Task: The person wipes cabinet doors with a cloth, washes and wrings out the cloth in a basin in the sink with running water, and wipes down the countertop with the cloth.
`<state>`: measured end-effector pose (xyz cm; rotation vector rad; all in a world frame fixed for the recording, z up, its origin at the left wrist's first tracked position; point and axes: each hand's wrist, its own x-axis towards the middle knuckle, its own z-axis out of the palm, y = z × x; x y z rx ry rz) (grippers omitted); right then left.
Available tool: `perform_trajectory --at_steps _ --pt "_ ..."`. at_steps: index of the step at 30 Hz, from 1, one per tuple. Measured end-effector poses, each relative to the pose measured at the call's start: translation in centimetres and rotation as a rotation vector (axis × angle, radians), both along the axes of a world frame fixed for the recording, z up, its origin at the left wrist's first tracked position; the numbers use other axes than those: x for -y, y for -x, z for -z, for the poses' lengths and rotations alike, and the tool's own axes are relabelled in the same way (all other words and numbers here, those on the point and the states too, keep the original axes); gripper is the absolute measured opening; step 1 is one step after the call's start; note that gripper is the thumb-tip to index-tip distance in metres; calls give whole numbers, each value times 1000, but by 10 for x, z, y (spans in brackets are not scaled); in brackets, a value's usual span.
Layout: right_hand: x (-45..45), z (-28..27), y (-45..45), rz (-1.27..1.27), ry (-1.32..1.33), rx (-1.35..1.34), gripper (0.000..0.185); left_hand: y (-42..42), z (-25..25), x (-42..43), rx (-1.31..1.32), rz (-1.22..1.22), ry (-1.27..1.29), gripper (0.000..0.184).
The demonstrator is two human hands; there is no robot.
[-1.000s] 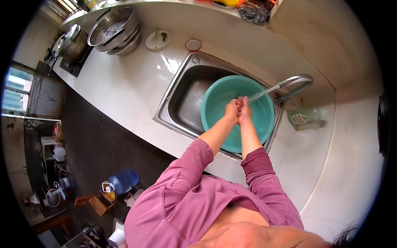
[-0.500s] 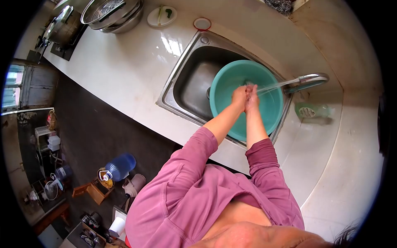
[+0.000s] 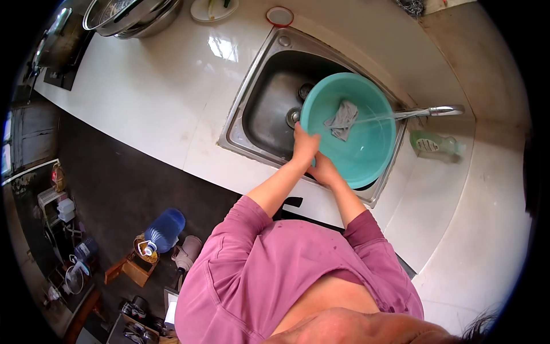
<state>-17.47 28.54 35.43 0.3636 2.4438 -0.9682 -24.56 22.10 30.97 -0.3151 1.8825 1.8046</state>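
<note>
A teal basin (image 3: 375,155) rests in the right part of the steel sink (image 3: 235,129), its rim raised on the side near me. A grey-white cloth (image 3: 342,120) lies inside it, and a thin stream from the faucet (image 3: 441,110) runs onto the cloth. My left hand (image 3: 305,143) is closed on the basin's left rim. Just below and to the right, my right hand (image 3: 324,169) is at the near edge of the rim, its fingers partly hidden behind the basin wall.
A green soap bottle (image 3: 432,143) stands right of the faucet. On the counter are a red-rimmed lid (image 3: 279,16), a white plate (image 3: 209,12) and steel pots (image 3: 149,23). A blue water bottle (image 3: 165,229) is at the lower left.
My hands have parted from under the water stream and moved left and down to the basin's rim. The cloth now shows inside. The view has shifted too.
</note>
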Motion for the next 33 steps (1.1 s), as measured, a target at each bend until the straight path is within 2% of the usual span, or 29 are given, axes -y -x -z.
perform_trajectory --at_steps 2,4,6,8,9,10,11,12,13,15,18,22,24,25,26,29,31,33 --pt "1 -19 4 84 -58 166 63 -1 -23 5 -2 39 -3 55" --pt "-2 -25 -5 112 -119 130 57 -1 -41 12 -57 181 -74 69" --pt "-5 -34 -13 156 -271 -22 46 -2 -50 21 -90 202 -60 64" --pt "-4 -60 -11 172 -306 -71 42 3 -48 37 -274 288 -219 57" --pt "-4 -70 -11 183 -342 -128 38 7 -49 44 -183 275 -267 49" --pt "-5 -75 -15 193 -344 -120 38 18 -43 51 -45 331 -362 60" --pt "-8 -80 -18 221 -384 -198 36 21 -42 57 215 331 -366 69" --pt "-10 -83 -20 250 -426 -278 35 32 -63 62 472 331 -365 78" --pt "-11 -85 -22 239 -458 -319 34 36 -76 60 479 344 -366 78" --pt "-10 -83 -26 215 -464 -314 33 44 -93 50 530 544 -416 84" --pt "-10 -81 -30 182 -483 -333 32 50 -99 37 569 591 -316 86" --pt "-3 -87 -28 111 -443 -354 33 45 -100 33 724 515 -313 79" --pt "-2 -88 -33 123 -444 -346 35 40 -107 34 693 569 -268 77" --pt "-1 -88 -33 81 -432 -336 34 34 -114 32 658 528 -186 65" --pt "-1 -88 -33 40 -415 -328 34 29 -111 31 647 556 -175 65" --pt "-1 -88 -38 24 -364 -375 37 20 -101 35 544 397 -353 36" --pt "0 -98 -44 16 -307 -413 39 18 -107 44 524 347 -327 36" --pt "-3 -120 -52 -29 -260 -734 43 22 -113 54 527 281 -326 35"
